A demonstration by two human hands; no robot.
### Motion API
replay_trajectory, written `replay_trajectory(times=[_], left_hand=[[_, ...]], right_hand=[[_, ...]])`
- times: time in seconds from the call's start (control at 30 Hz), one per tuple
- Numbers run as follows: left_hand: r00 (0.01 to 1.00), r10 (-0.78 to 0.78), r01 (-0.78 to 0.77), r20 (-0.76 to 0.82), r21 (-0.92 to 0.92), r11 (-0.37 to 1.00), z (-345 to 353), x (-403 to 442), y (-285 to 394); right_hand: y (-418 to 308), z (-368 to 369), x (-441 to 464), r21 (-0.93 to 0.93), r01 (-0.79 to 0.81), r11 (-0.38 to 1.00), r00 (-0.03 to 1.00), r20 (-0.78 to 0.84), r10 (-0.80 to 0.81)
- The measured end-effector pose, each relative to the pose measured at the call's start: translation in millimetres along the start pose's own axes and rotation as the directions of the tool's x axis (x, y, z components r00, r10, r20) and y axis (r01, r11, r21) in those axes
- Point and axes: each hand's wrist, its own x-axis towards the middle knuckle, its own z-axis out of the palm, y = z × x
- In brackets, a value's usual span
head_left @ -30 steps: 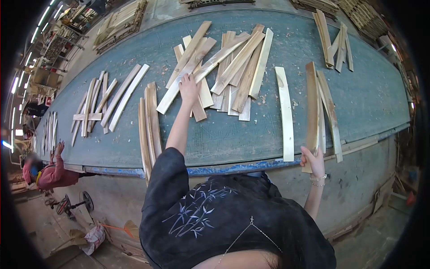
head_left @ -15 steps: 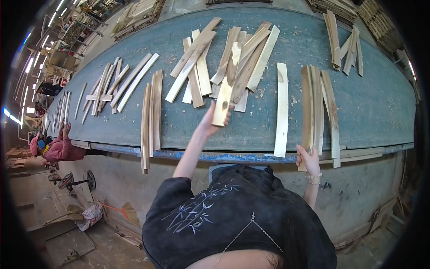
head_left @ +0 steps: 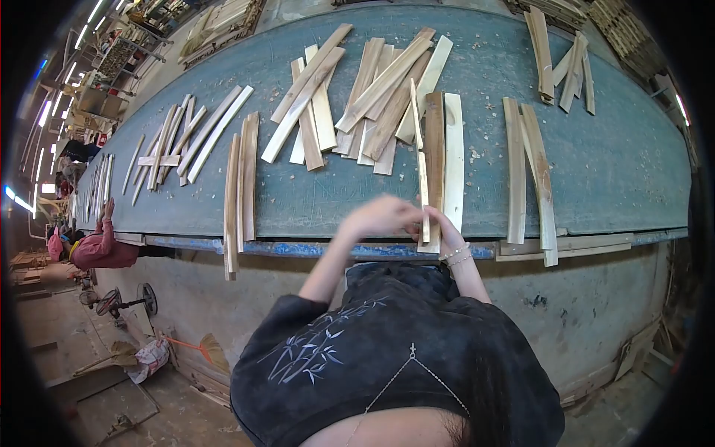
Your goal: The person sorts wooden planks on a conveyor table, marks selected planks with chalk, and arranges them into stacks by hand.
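The table (head_left: 313,212) is the largest thing, a long blue-green top running across the view. The person's dark shirt (head_left: 395,328) is next, close to the table's near edge. Well off to the left, a co-worker in a pink top (head_left: 104,249) has a hand at the table.

Several piles of wooden slats lie on the table: a central pile (head_left: 389,80), a crossed pile (head_left: 305,102) just left of it, and a left pile (head_left: 165,145) farther over. A bundle (head_left: 250,171) and a right-hand group (head_left: 515,171) both overhang the near edge.

Between the central pile and the right-hand group are the brown slat (head_left: 434,149), a thin slat (head_left: 423,175) seen edge-on to its left, and a pale slat (head_left: 453,149) just to its right.

The right hand (head_left: 448,235) has its fingers closed around the brown slat's near end. The left hand (head_left: 383,216) is blurred, its fingertips by the thin slat; whether they pinch it, I cannot tell. Bracelets (head_left: 456,255) ring the right wrist, and small shavings dot the table.
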Motion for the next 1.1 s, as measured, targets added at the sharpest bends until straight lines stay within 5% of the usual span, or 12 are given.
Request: replay_trajectory(times=[0.07,0.17,0.23,0.37,0.4,0.43,0.47,0.53,0.63,0.77,1.03,1.1], left_hand=[[0.913,-0.035,0.029,-0.406,-0.022,0.999,-46,0,6],[0.406,0.314,0.430,-0.858,0.482,0.763,-108,80,-63],[0.468,0.346,0.450,-0.813,0.556,0.699,-132,126,-127],[0.564,0.303,0.433,-0.768,0.588,0.683,-140,125,-123],[0.671,0.128,0.382,-0.730,0.489,0.784,-139,120,-112],[0.847,-0.110,0.136,-0.521,0.011,0.991,-137,102,-97],[0.970,-0.156,0.032,-0.184,-0.540,0.841,-132,79,-79],[0.972,0.012,-0.224,-0.235,-0.909,0.352,-95,39,-38],[0.959,0.255,-0.166,-0.126,-0.976,0.143,-67,41,-60],[0.937,0.276,-0.225,-0.213,-0.974,0.015,-44,48,-76],[0.930,-0.104,-0.235,-0.352,-0.790,0.566,2,45,-44],[0.921,-0.115,-0.235,-0.373,-0.765,0.600,10,47,-46]], right_hand=[[2,-9,6,0.033,-0.001,0.999,0.998,0.070,-0.001],[-4,-5,4,0.195,-0.025,0.980,0.987,0.159,-0.007],[-5,-9,6,0.499,-0.173,0.849,0.922,0.385,-0.038],[-26,-9,-23,0.431,-0.088,0.898,0.916,0.389,-0.097],[-30,-8,-38,0.405,-0.050,0.913,0.932,0.348,-0.104],[-34,-8,-52,0.380,-0.017,0.925,0.945,0.308,-0.109],[-35,-18,-61,0.263,0.054,0.963,0.964,0.238,-0.119],[-41,-36,-85,-0.008,0.182,0.983,0.983,0.012,-0.182],[-69,-47,-118,-0.452,0.201,0.869,0.895,-0.275,-0.350],[-93,-75,-145,-0.582,0.226,0.781,0.805,-0.340,-0.486],[-108,-92,-160,-0.663,0.162,0.731,0.730,-0.418,-0.541],[-113,-107,-154,-0.894,-0.007,0.449,0.548,-0.379,-0.746]])
